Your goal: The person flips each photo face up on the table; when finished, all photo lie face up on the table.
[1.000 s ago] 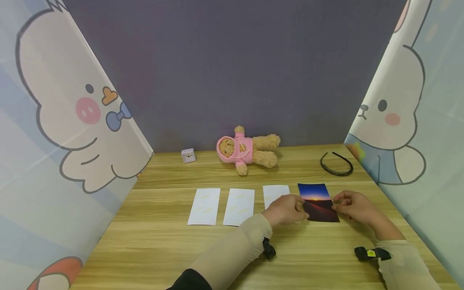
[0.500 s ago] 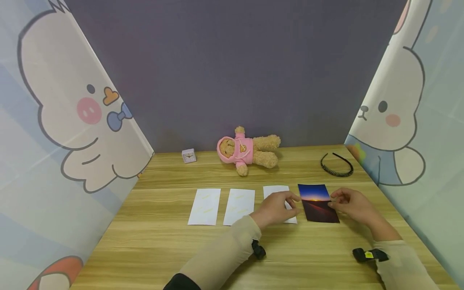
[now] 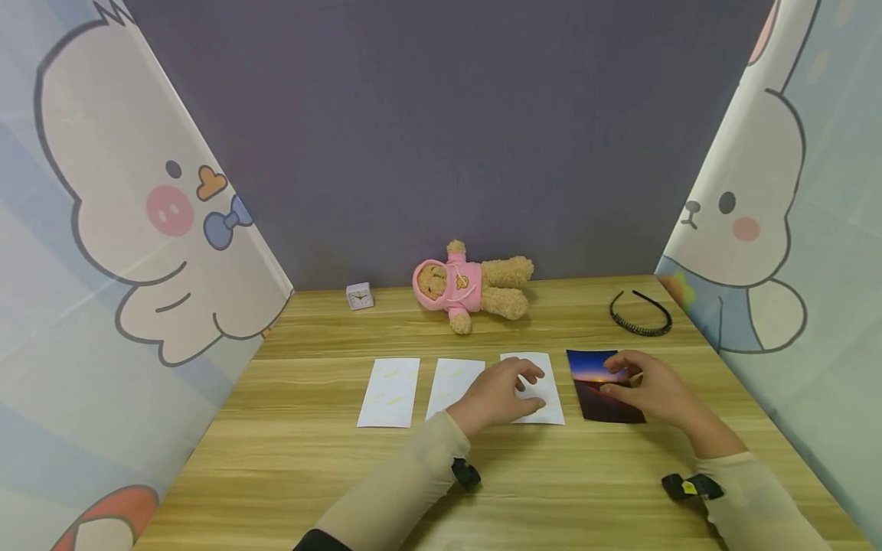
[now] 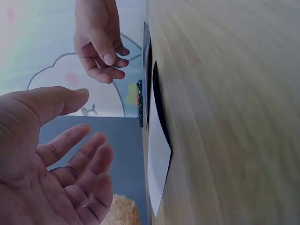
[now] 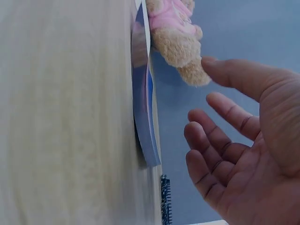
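Note:
A photo (image 3: 606,407) of a sunset lies face up at the right end of a row on the table. To its left are three white cards, the left one (image 3: 388,392), the middle one (image 3: 448,383) and the right one (image 3: 551,402). My left hand (image 3: 494,394) hovers over the right white card, holding nothing, its thumb and fingers apart. Over the photo is my right hand (image 3: 651,389), also without anything in it, and it covers part of the picture. In the right wrist view, the photo (image 5: 144,117) bows slightly off the table below the relaxed fingers (image 5: 201,136).
A teddy bear (image 3: 468,287) in a pink hoodie lies along the back of the table. A small clock (image 3: 360,296) stands at the back left, and a black headband (image 3: 641,325) rests at the back right. A dark panel (image 3: 441,138) rises behind.
My left hand has drawn away from the photo to the left, over the right white card. My right hand has come off the photo's right edge and shifted left above it. The photo stays put.

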Demonstrator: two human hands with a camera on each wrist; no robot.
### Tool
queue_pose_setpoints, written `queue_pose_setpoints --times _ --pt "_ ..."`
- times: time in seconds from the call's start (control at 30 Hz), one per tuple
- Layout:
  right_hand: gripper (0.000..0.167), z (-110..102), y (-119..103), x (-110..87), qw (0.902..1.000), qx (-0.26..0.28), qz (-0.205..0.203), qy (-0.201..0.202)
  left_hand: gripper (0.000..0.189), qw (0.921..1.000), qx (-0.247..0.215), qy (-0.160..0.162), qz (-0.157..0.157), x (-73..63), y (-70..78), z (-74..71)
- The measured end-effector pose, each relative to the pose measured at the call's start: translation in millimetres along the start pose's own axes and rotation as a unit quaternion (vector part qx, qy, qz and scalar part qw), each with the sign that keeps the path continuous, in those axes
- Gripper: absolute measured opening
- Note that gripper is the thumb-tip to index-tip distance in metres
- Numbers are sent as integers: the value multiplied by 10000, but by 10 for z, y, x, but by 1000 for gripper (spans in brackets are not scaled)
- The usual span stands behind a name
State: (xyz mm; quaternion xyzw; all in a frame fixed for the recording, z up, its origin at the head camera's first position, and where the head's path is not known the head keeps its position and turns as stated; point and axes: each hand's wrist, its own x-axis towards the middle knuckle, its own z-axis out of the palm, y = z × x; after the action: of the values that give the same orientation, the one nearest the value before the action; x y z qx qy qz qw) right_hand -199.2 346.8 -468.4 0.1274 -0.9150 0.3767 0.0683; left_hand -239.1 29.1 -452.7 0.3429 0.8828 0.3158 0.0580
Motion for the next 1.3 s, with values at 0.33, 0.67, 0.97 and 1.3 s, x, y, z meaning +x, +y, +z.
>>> queue_pose_setpoints --times 0.33,0.67,0.97,1.3 --pt "47 153 -219 114 9970 -291 -576 -430 56 9987 459 -218 -14 -137 -137 -131" --pt "59 387 -472 260 9898 -669 -671 -1068 63 9951 867 -471 -83 -210 -180 -164" --pt "69 565 -585 336 9783 -1251 -1003 -1315 64 9931 1010 -576 -150 -223 -178 -156" --pt "75 633 -622 358 9725 -1492 -1036 -1460 66 9911 1167 -633 -41 -195 -205 -133"
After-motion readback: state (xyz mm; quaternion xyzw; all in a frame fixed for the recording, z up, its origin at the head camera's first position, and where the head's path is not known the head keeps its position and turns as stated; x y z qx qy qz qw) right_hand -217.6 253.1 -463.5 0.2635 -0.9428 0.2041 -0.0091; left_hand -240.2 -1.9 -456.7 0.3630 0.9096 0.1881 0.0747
